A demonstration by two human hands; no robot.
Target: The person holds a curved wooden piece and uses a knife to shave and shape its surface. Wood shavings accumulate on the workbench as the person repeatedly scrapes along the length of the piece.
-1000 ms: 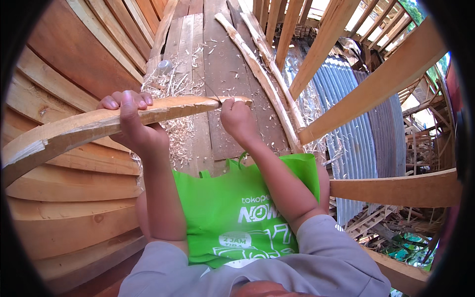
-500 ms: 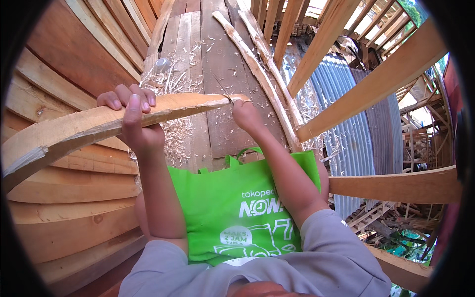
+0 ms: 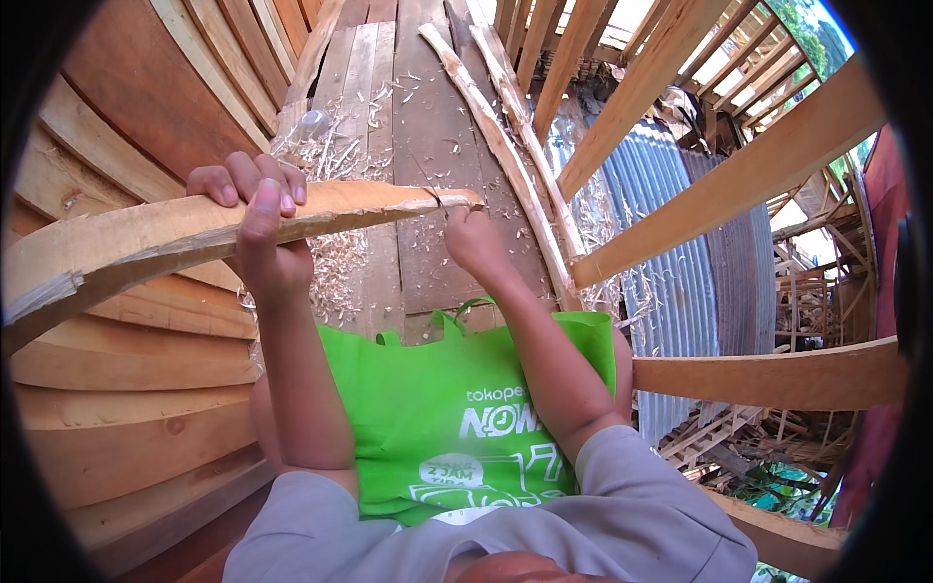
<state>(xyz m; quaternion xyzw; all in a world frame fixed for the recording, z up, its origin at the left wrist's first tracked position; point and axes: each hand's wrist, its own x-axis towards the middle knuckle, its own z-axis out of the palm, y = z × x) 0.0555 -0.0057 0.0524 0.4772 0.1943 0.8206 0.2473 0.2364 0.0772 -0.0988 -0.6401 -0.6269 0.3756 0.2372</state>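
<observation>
The wooden beam (image 3: pixel 185 228) is showing a rough edge, the cloth bag (image 3: pixel 418 408) is looking dull, the metal sheet (image 3: pixel 661 262) is looking wavy.

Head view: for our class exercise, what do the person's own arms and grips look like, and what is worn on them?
The left sleeve and right sleeve are plain, short and greyish. The left forearm and right forearm are uncovered. The left grip and right grip are bare hands, without gloves.
</observation>
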